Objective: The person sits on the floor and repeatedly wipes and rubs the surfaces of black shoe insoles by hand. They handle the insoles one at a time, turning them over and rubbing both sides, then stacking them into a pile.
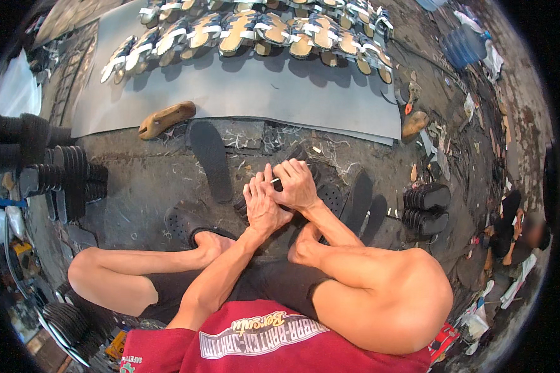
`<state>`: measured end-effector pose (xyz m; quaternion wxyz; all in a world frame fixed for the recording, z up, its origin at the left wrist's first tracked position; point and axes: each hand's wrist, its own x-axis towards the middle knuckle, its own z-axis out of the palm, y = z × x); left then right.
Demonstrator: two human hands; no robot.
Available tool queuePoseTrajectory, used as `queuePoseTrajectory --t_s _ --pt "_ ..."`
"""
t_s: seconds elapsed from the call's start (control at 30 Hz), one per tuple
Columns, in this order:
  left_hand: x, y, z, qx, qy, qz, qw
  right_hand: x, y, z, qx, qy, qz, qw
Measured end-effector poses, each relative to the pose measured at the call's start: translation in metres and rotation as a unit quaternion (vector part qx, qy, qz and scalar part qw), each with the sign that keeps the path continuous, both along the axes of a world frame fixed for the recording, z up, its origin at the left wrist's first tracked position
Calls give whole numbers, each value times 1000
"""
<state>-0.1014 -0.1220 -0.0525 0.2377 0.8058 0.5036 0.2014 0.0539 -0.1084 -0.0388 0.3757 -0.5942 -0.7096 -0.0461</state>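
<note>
My left hand [264, 206] and my right hand [294, 186] meet in front of my lap, over a dark flat piece [299, 153] that mostly lies hidden under them. The fingers of the left hand press together against this piece. Curled fingers close my right hand, and a thin white tip [275, 180] shows beside them; what it belongs to is covered. A black shoe sole [210, 160] lies flat just left of the hands. On the right, another black sole [357, 202] rests beside my foot.
Rows of sandals [238, 34] stand on a grey sheet [242, 90] at the far side. A wooden shoe last [167, 119] lies near its edge. Stacked black soles flank me at left [68, 180] and right [425, 205]. A person [521, 233] sits at far right.
</note>
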Motion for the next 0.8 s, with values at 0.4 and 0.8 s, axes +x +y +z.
queuePoseTrajectory --t_s 0.4,0.8 --pt "2 2 2 5 16 0 1000 -4 34 5 -20 -7 14 1000" --pt "-4 15 16 -72 16 19 997 138 -76 -1 -109 249 -380 884"
